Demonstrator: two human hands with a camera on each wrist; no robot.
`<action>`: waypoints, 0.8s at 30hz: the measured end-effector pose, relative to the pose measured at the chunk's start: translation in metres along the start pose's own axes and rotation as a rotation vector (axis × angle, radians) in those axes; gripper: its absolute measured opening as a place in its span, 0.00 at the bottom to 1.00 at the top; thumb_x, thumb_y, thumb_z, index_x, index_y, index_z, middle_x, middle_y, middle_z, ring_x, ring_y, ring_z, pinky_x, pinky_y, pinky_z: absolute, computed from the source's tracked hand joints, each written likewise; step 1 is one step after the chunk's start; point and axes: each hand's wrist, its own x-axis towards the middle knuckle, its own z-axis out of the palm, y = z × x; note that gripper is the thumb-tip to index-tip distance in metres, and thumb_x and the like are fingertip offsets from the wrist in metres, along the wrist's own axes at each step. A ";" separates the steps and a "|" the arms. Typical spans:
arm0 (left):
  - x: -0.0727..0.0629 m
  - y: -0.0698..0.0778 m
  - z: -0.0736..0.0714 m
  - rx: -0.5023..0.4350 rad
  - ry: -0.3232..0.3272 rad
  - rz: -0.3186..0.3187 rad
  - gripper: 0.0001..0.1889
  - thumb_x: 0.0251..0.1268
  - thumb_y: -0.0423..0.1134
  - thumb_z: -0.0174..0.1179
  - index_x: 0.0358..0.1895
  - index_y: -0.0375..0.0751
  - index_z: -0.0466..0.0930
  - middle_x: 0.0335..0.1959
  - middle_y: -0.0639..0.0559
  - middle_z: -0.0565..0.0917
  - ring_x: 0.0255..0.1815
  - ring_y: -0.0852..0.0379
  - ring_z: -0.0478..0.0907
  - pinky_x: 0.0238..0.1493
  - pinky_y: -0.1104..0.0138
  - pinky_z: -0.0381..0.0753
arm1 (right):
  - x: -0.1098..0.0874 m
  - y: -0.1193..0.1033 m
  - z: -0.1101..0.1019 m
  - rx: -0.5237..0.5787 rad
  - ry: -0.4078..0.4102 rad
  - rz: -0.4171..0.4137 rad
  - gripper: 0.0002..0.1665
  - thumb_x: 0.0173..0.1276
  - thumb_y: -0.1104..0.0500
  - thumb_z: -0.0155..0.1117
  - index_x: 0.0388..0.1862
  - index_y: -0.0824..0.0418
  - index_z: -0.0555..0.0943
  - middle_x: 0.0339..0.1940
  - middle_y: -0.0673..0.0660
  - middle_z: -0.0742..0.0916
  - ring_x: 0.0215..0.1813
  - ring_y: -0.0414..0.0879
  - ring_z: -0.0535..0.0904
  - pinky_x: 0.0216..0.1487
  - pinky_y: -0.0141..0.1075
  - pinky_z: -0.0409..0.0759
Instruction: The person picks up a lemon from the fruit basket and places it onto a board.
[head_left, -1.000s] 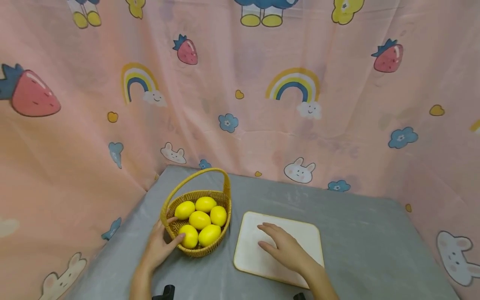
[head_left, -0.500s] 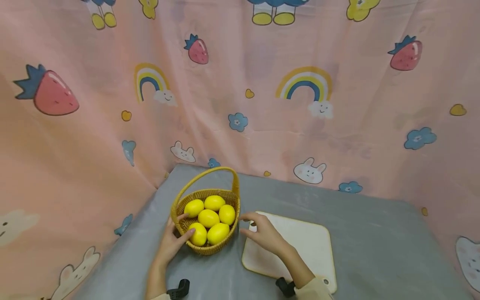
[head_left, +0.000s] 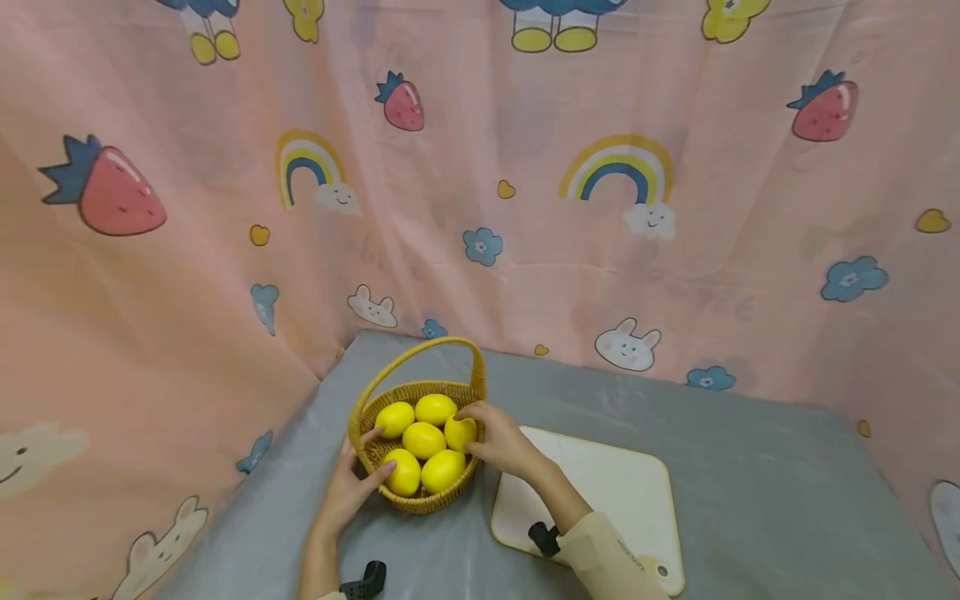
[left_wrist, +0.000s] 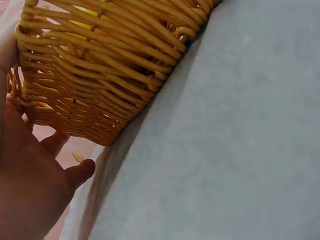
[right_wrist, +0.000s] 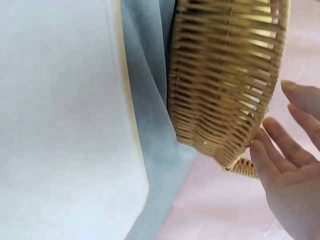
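A yellow wicker basket (head_left: 427, 502) with an arched handle stands on the grey cloth and holds several yellow lemons (head_left: 423, 440). My left hand (head_left: 347, 492) grips its left rim, the thumb over the edge by the front-left lemon (head_left: 402, 472). In the left wrist view, part of this hand (left_wrist: 35, 175) shows beside the woven side (left_wrist: 100, 65). From the right my right hand (head_left: 504, 440) reaches over the rim, its thumb and fingers round the rightmost lemon (head_left: 459, 433). The right wrist view shows that hand (right_wrist: 290, 175) at the basket's rim; the basket wall (right_wrist: 220, 85) hides the lemon there.
A white cutting board (head_left: 607, 483) with a tan edge lies right of the basket, under the right forearm. Grey cloth (head_left: 772, 492) extends to the right. A pink patterned curtain (head_left: 525, 292) hangs behind and at the sides.
My right hand has moved left from over the cutting board to the rightmost lemon in the basket. My left hand stays at the basket's rim. The head view has shifted slightly.
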 end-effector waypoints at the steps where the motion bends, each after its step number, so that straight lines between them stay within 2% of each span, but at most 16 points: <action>1: 0.000 0.000 0.000 -0.002 0.002 -0.003 0.31 0.63 0.37 0.68 0.70 0.40 0.71 0.80 0.39 0.42 0.78 0.37 0.42 0.72 0.41 0.47 | 0.004 0.001 -0.001 -0.009 -0.023 -0.005 0.23 0.61 0.73 0.68 0.56 0.71 0.79 0.56 0.63 0.81 0.59 0.61 0.76 0.58 0.54 0.74; 5: 0.000 -0.001 0.000 -0.005 0.005 -0.014 0.31 0.63 0.38 0.68 0.70 0.41 0.71 0.81 0.39 0.42 0.79 0.36 0.41 0.72 0.41 0.46 | 0.018 0.005 -0.001 -0.084 -0.127 -0.020 0.24 0.57 0.73 0.67 0.55 0.71 0.80 0.56 0.64 0.81 0.59 0.60 0.76 0.60 0.54 0.74; 11: 0.001 -0.003 -0.001 0.013 -0.007 -0.016 0.31 0.63 0.38 0.68 0.70 0.43 0.71 0.81 0.39 0.41 0.79 0.35 0.38 0.71 0.38 0.44 | 0.032 0.006 0.003 -0.189 -0.260 0.040 0.30 0.52 0.76 0.63 0.57 0.66 0.82 0.60 0.64 0.78 0.61 0.59 0.75 0.58 0.51 0.74; 15: 0.000 -0.002 -0.002 0.006 -0.003 -0.026 0.31 0.63 0.38 0.68 0.70 0.43 0.70 0.81 0.40 0.40 0.79 0.36 0.37 0.71 0.37 0.43 | 0.036 0.004 0.006 -0.232 -0.285 0.044 0.30 0.51 0.79 0.62 0.56 0.65 0.83 0.57 0.63 0.79 0.58 0.59 0.76 0.57 0.51 0.75; 20: 0.000 -0.001 -0.002 -0.002 -0.001 -0.022 0.31 0.63 0.38 0.68 0.70 0.42 0.70 0.81 0.40 0.41 0.79 0.36 0.38 0.72 0.38 0.43 | 0.040 0.001 0.008 -0.315 -0.311 0.048 0.31 0.53 0.80 0.62 0.57 0.64 0.83 0.56 0.62 0.79 0.59 0.57 0.75 0.58 0.49 0.75; 24: 0.000 -0.002 -0.001 -0.009 -0.001 -0.023 0.31 0.63 0.38 0.68 0.70 0.44 0.71 0.81 0.39 0.41 0.79 0.36 0.39 0.71 0.38 0.44 | 0.043 0.004 0.011 -0.400 -0.300 0.020 0.30 0.55 0.78 0.64 0.57 0.61 0.84 0.53 0.60 0.82 0.58 0.56 0.75 0.59 0.49 0.74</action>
